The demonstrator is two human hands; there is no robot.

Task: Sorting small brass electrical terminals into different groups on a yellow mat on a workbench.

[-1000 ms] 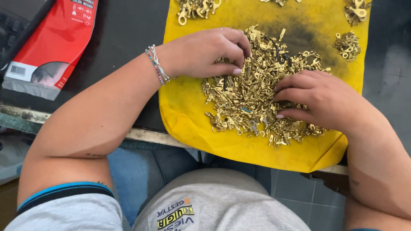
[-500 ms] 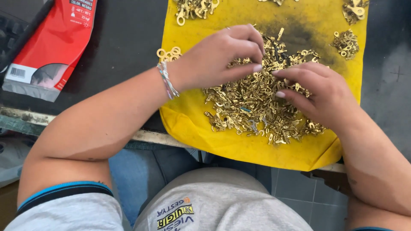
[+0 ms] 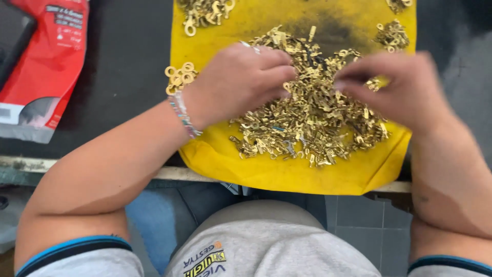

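Now the big pile of small gold metal pieces [image 3: 312, 123] sits in the middle of the yellow cloth [image 3: 287, 169], and both hands have moved closer together over it than a moment ago. The left hand [image 3: 238, 82] has slid up and to the right. Its fingers curl down into the top left part of the pile, and the grip looks narrow, but what it holds cannot be seen. The right hand [image 3: 394, 87] has lifted a little off the pile and is blurry. Its fingertips pinch near the top right part of the pile, and it is not clear if a piece is between them.

Counted up, there are two hands, one big pile and one yellow cloth. Four little heaps lie around the pile. One small heap of gold rings [image 3: 179, 77] lies just beside the left wrist, at the left edge of the cloth; it showed less a second ago. Another heap [image 3: 205, 11] lies at the top left of the cloth. One more heap [image 3: 392, 36] lies at the top right, and a fourth [image 3: 400, 4] peeks in at the very top edge.

One bead bracelet [image 3: 183, 117] wraps the left wrist. The cloth rests on the dark bench [image 3: 123, 77] and hangs over its front edge. One red packet [image 3: 51, 61] lies far to the left on the bench.
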